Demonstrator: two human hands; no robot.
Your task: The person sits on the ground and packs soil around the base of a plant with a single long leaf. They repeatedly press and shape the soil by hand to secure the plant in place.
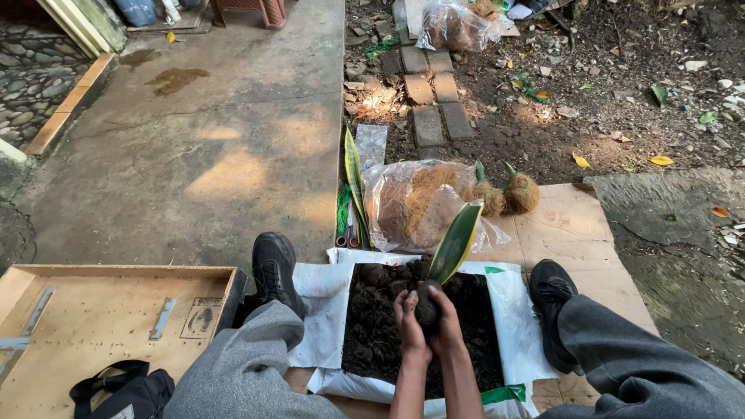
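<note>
My left hand [409, 320] and my right hand [448, 324] are cupped together around a dark ball of soil [426, 305]. A green leaf with yellow edges [455, 242] sticks up out of the ball and leans to the right. I hold it over an open white sack of dark soil [372, 326] that lies between my legs. My black shoes [273, 268] rest on either side of the sack.
A clear bag of brown coconut fibre [415, 203] lies beyond the sack, with two fibre-wrapped plant balls [508, 194] beside it and another long leaf [354, 182] at its left. Cardboard [570, 229] covers the ground. A wooden tray [109, 310] and black bag [124, 388] sit at left.
</note>
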